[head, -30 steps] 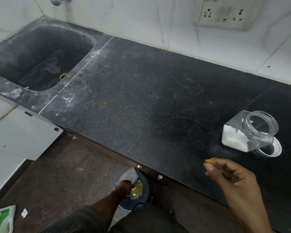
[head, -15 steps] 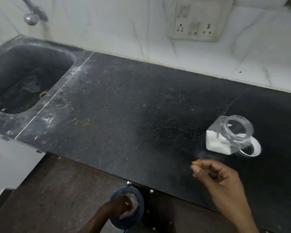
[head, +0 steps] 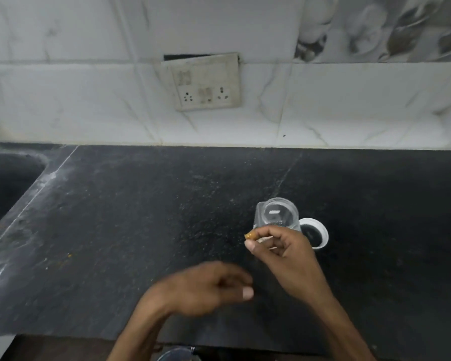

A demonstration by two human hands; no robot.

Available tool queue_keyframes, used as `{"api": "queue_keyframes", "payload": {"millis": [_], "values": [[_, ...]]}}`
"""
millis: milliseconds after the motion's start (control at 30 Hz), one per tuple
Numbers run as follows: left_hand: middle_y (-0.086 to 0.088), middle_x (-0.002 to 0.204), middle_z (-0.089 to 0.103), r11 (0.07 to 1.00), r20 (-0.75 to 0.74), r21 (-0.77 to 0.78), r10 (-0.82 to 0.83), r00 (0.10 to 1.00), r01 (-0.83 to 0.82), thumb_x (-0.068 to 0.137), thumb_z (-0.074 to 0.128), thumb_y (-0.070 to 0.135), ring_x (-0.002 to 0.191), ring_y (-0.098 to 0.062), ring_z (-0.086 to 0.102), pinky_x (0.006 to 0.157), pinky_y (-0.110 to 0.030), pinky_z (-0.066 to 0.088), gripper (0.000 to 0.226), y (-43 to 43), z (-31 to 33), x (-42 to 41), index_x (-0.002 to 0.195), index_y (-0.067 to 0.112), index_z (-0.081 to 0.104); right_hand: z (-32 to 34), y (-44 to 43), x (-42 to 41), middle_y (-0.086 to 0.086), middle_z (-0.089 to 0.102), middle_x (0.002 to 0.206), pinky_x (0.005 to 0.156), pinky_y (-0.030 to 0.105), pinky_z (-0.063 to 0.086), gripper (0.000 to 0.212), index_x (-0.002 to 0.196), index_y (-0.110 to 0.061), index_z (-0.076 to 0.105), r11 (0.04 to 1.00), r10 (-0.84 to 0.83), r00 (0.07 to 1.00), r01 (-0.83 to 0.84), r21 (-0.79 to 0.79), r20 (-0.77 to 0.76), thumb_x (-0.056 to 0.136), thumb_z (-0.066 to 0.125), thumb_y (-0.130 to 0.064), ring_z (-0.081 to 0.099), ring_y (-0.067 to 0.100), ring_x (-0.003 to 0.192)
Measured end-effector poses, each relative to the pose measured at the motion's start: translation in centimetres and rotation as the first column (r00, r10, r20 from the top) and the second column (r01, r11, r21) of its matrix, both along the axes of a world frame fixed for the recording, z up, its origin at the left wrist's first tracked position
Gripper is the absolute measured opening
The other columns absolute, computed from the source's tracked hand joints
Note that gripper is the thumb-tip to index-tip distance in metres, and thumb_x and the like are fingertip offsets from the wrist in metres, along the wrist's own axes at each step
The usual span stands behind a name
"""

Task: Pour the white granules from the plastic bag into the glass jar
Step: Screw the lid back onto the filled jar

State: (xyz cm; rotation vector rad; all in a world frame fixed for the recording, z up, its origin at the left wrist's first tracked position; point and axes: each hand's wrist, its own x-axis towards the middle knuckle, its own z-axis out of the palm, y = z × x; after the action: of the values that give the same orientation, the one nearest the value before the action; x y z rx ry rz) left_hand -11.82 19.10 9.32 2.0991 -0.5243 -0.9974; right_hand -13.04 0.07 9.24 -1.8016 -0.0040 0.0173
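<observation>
From my feed, the black speckled stone countertop [head: 141, 217] fills the lower half, dusted pale near its left seam. Above it, at 12 o'clock, runs a glossy white marble-veined tile wall [head: 63, 100]. The matching dark sink [head: 5, 183] is cut off at 9 o'clock.

The left hand [head: 206, 285] reaches in from 6 o'clock. It is motion-blurred with its fingers curled, and I cannot tell whether it grips anything. The right hand [head: 287, 254] comes in from 5 o'clock, thumb and forefinger pinching a small orange-brown scrap [head: 250, 234].

A grimy white switch plate [head: 206, 82] hangs crooked on the tiles.

The clear glass jar [head: 276, 213] stands upright on the counter at about 4 o'clock from centre. It has square shoulders, its long axis is vertical and its round mouth faces up at me. The right hand's fingers hide its near side and base. Its white round lid [head: 325, 234] lies just beside it at its 3 o'clock, hollow side up.
</observation>
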Motion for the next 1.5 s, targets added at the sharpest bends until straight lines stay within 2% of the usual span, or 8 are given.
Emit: {"api": "queue_keyframes", "payload": {"millis": [233, 367, 500, 733, 967, 1267, 1367, 1500], "values": [[0.008, 0.108, 0.075, 0.951, 0.334, -0.166, 0.302, 0.893, -0.259, 0.090, 0.068, 0.027, 0.105, -0.010, 0.069, 0.098, -0.041, 0.054, 0.021, -6.9, 1.2, 7.5, 0.110, 0.029, 0.069, 0.3, -6.0, 4.4, -0.010, 0.072, 0.091, 0.070, 0.020, 0.055, 0.006, 0.084, -0.017, 0.075, 0.992, -0.116, 0.980, 0.124, -0.039, 0.162, 0.082, 0.078, -0.012, 0.069, 0.003, 0.081], [0.006, 0.143, 0.055, 0.899, 0.578, -0.120, 0.409, 0.706, -0.422, 0.087, 0.070, 0.043, 0.133, -0.013, 0.050, 0.112, -0.033, 0.041, 0.059, -11.5, -0.6, 8.7, 0.140, 0.026, 0.050, -2.8, -9.8, 7.5, -0.013, 0.068, 0.106, 0.085, 0.027, 0.055, 0.017, 0.095, -0.022, 0.074, 0.948, -0.167, 0.965, 0.213, -0.236, 0.201, 0.080, 0.080, -0.019, 0.066, 0.002, 0.096], [0.011, 0.144, 0.052, 0.827, 0.470, -0.223, 0.555, 0.687, -0.516, 0.080, 0.072, 0.056, 0.132, -0.008, 0.050, 0.111, -0.033, 0.043, 0.072, -13.9, -3.4, 8.1, 0.142, 0.032, 0.044, -5.2, -12.6, 9.5, -0.001, 0.038, 0.156, 0.116, 0.031, 0.028, 0.046, 0.135, -0.027, 0.058, 0.844, -0.013, 0.998, -0.019, -0.536, -0.055, 0.090, 0.070, -0.024, 0.034, 0.015, 0.144], [0.018, 0.116, 0.068, 0.736, 0.408, -0.416, 0.676, 0.613, -0.534, 0.067, 0.072, 0.075, 0.109, -0.004, 0.066, 0.096, -0.041, 0.054, 0.074, -13.7, -6.0, 8.1, 0.129, 0.040, 0.053, -7.7, -13.2, 9.8, 0.000, -0.001, 0.167, 0.118, 0.050, 0.019, 0.089, 0.156, -0.035, 0.018, 0.620, 0.083, 0.923, -0.342, -0.706, -0.375, 0.084, 0.071, -0.043, 0.001, 0.027, 0.153], [0.016, 0.118, 0.068, 0.750, 0.424, -0.476, 0.653, 0.627, -0.460, 0.045, 0.086, 0.071, 0.110, -0.003, 0.066, 0.097, -0.035, 0.054, 0.113, -13.4, -6.4, 8.1, 0.142, 0.037, 0.039, -9.7, -13.0, 10.0, -0.002, 0.024, 0.159, 0.111, 0.047, 0.036, 0.073, 0.148, -0.040, 0.034, 0.565, 0.032, 0.955, -0.261, -0.783, -0.296, 0.084, 0.070, -0.032, 0.025, 0.022, 0.145], [0.022, 0.123, 0.063, 0.711, 0.344, -0.549, 0.671, 0.657, -0.439, 0.042, 0.095, 0.060, 0.114, -0.005, 0.064, 0.100, -0.035, 0.053, 0.127, -12.8, -7.6, 8.0, 0.145, 0.045, 0.023, -2.7, -11.5, 10.2, -0.013, 0.042, 0.116, 0.087, 0.031, 0.051, 0.057, 0.113, -0.033, 0.057, 0.862, -0.373, 0.897, 0.429, -0.270, 0.237, 0.065, 0.084, -0.043, 0.054, 0.003, 0.100], [0.018, 0.122, 0.066, 0.694, 0.321, -0.578, 0.677, 0.662, -0.429, 0.045, 0.094, 0.060, 0.113, -0.007, 0.066, 0.099, -0.038, 0.053, 0.123, -12.9, -7.7, 8.1, 0.145, 0.041, 0.025, -1.2, -9.0, 9.2, -0.009, 0.049, 0.112, 0.084, 0.039, 0.056, 0.054, 0.101, -0.026, 0.051, 0.887, -0.425, 0.803, 0.462, 0.015, 0.418, 0.062, 0.083, -0.045, 0.059, 0.012, 0.105], [0.021, 0.122, 0.066, 0.673, 0.303, -0.601, 0.691, 0.656, -0.432, 0.058, 0.088, 0.055, 0.113, -0.001, 0.066, 0.098, -0.036, 0.054, 0.105, -13.0, -7.7, 8.0, 0.140, 0.052, 0.023, -3.2, -6.1, 7.9, -0.012, 0.056, 0.130, 0.095, 0.023, 0.048, 0.069, 0.119, -0.017, 0.056, 0.936, -0.327, 0.824, 0.352, 0.035, 0.463, 0.059, 0.086, -0.037, 0.057, 0.007, 0.118]]}}
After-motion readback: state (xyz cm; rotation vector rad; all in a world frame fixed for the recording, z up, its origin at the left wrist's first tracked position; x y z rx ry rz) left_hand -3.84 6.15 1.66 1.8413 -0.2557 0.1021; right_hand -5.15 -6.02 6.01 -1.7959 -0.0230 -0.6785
